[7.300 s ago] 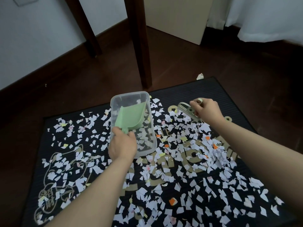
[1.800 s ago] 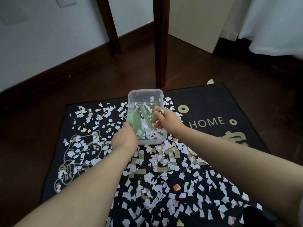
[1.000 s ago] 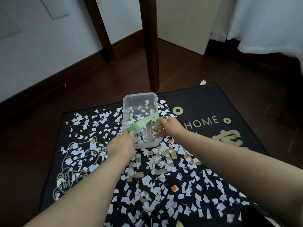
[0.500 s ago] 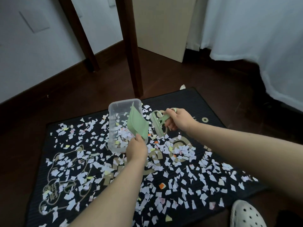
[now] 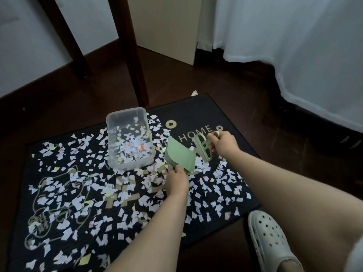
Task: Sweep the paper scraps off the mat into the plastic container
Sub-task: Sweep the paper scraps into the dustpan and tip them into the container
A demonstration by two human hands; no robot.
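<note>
floor (image 5: 225, 79): dark wood
legs (image 5: 129, 52): two, dark wood, standing on the floor
panel (image 5: 167, 26): beige, upright
curtain (image 5: 284, 46): white, hanging at right
clog (image 5: 269, 240): white, perforated, lower right

You're in a home rm: dark wood floor (image 5: 225, 81), black "HOME" mat (image 5: 196, 110), white curtain (image 5: 294, 46) hanging to the floor, wooden furniture legs (image 5: 128, 55) nr the wall (image 5: 29, 46).

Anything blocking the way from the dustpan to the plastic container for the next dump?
Nothing visible does. The green dustpan in the left hand is held beside the open plastic container; only loose paper scraps lie on the mat between them.
</note>
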